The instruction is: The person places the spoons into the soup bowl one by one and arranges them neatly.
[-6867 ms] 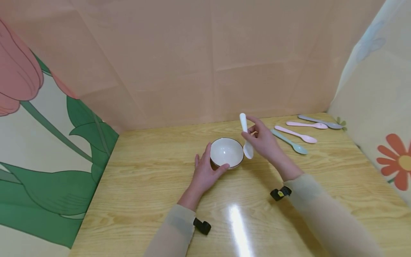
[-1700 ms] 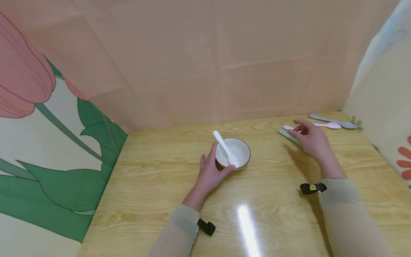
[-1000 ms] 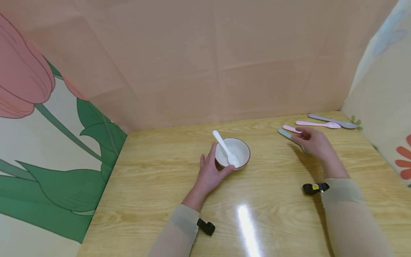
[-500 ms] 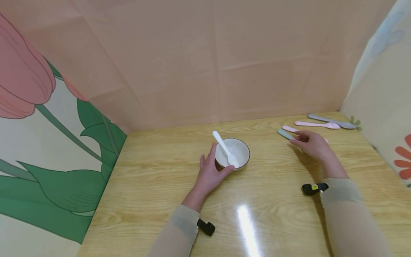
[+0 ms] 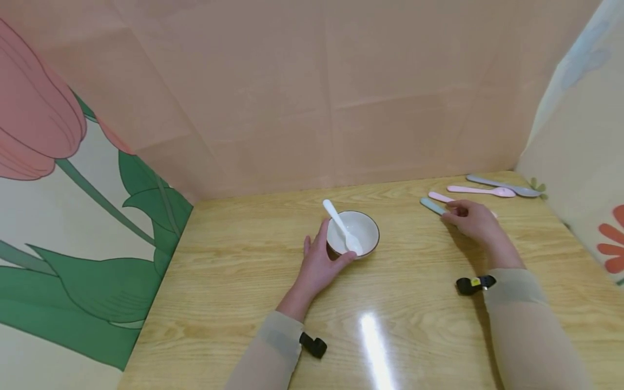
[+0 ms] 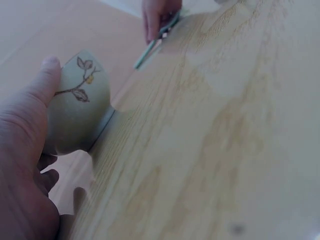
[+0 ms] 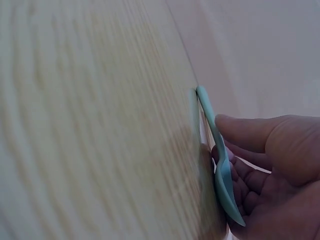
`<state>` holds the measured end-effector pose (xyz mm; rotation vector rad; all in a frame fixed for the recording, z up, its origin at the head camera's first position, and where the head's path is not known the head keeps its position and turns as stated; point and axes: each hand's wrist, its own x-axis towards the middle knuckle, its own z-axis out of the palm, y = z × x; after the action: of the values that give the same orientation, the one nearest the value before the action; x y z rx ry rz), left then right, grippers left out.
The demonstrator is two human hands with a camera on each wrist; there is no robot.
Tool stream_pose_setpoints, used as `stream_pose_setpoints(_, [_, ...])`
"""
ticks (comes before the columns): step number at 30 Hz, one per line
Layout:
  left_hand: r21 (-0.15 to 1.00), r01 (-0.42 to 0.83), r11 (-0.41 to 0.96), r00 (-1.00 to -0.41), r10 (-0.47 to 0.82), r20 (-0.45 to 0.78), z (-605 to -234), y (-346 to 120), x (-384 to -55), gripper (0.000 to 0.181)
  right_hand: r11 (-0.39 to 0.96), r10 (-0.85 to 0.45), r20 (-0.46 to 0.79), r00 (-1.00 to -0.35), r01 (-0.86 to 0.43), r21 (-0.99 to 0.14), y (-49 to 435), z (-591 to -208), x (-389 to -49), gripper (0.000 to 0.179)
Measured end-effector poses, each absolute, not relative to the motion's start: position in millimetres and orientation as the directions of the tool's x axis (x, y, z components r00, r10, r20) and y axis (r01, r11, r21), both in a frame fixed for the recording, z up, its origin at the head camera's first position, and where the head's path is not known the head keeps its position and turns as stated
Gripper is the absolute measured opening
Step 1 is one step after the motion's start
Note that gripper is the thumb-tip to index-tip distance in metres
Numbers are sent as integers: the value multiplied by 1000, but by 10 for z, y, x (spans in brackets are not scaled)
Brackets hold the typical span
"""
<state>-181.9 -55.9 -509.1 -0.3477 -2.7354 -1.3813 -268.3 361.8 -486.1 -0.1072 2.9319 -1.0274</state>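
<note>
While cupping bowl [image 5: 359, 232] mid-tabletop with left hand [image 5: 318, 262], pinched teal spoon [image 5: 432, 206] near far right corner with right hand [image 5: 472, 221].

Right hand [image 5: 472, 221] hides teal spoon's [image 5: 431, 205] bowl

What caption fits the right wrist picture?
Right hand pinches a teal spoon against the wooden table.
</note>
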Motion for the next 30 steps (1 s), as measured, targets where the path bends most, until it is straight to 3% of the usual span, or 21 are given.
stream_pose_setpoints(16, [789, 244, 564, -969, 181, 170, -5087, -543, -1833, 107, 776, -123, -11, -992, -90, -624, 3636, -4872, -2704, 46])
stream_pose_setpoints(30, [790, 237, 565, -970, 177, 165, -5107, -573, -1837, 108, 768, -114, -38, -993, -63, -638, 3596, -4865, -2676, 55])
